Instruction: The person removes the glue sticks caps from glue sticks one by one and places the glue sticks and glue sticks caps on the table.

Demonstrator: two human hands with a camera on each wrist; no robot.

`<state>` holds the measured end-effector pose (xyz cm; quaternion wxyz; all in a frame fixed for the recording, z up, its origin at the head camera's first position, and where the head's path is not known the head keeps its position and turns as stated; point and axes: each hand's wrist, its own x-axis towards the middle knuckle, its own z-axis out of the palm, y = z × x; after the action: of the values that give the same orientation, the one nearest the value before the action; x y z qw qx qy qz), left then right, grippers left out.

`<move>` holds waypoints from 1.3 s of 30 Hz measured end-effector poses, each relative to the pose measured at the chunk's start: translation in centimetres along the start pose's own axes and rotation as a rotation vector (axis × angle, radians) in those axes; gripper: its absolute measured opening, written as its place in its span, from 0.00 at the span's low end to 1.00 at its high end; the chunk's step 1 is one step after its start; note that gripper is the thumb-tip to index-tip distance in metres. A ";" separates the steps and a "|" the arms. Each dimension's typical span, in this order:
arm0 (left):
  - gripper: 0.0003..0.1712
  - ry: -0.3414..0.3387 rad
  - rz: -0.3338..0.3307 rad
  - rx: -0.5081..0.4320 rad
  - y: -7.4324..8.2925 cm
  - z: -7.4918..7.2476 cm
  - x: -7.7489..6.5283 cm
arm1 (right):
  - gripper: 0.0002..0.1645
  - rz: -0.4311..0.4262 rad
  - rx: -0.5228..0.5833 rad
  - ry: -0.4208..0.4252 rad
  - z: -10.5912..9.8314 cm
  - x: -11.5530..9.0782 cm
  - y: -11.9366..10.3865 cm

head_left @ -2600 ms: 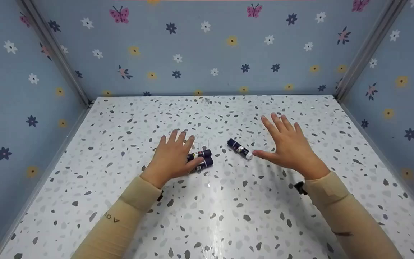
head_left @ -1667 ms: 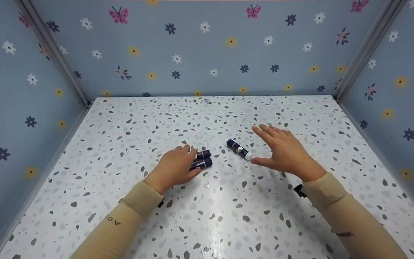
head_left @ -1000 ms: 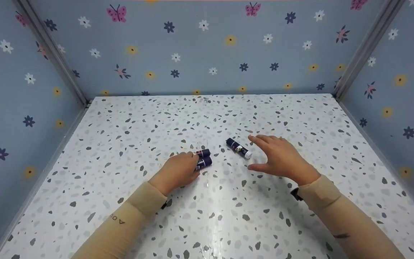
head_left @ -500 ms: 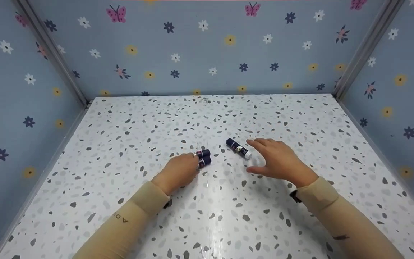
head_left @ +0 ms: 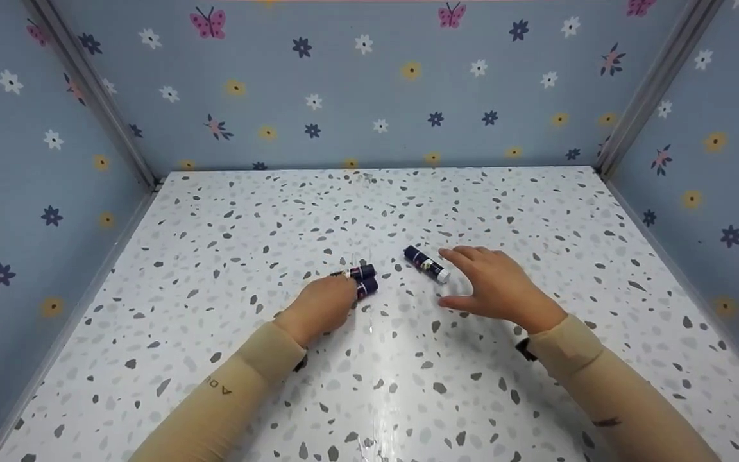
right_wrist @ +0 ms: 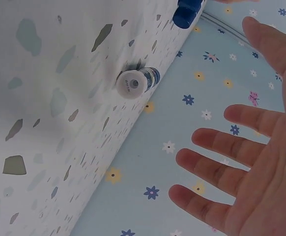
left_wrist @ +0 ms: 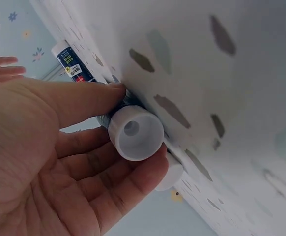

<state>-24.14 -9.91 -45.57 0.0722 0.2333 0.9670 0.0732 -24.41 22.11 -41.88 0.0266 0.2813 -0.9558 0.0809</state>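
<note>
My left hand (head_left: 319,307) pinches the nearer of two dark-blue glue sticks (head_left: 367,288) lying side by side on the table. In the left wrist view, thumb and fingers are round this glue stick (left_wrist: 135,132), its hollow white end toward the camera. Against it lies the second glue stick (head_left: 363,272), whose white end (left_wrist: 171,174) shows behind the fingertips. A third glue stick (head_left: 426,264) lies slantwise to the right, its white end toward my right hand (head_left: 498,282). That hand is apart from it, thumb and fingers spread, holding nothing, as the right wrist view also shows.
The speckled white table (head_left: 369,212) is enclosed by blue flowered panels (head_left: 369,83) at the back and both sides. Grey metal posts (head_left: 90,96) stand at the back corners. Black straps or devices (head_left: 526,350) show beneath the cuffs.
My left hand, earlier spread over the two glue sticks, has curled its fingers and taken the nearer one. My right hand has come lower, its fingers less stretched. The third glue stick stays put.
</note>
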 end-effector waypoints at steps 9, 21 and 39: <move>0.07 -0.028 0.009 0.003 0.3 -0.2 -0.2 | 0.54 0.000 0.016 0.010 0.0 0.0 0.0; 0.12 0.017 0.057 -0.007 0.7 -0.6 -0.1 | 0.51 -0.036 0.012 0.040 -0.2 0.0 -0.5; 0.21 0.173 0.097 0.034 1.6 -0.8 0.3 | 0.43 -0.057 0.009 0.046 -0.2 0.6 -1.5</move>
<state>-23.86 -8.48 -44.57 -0.0189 0.2740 0.9582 0.0800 -24.10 20.63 -41.45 0.0494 0.3068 -0.9461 0.0909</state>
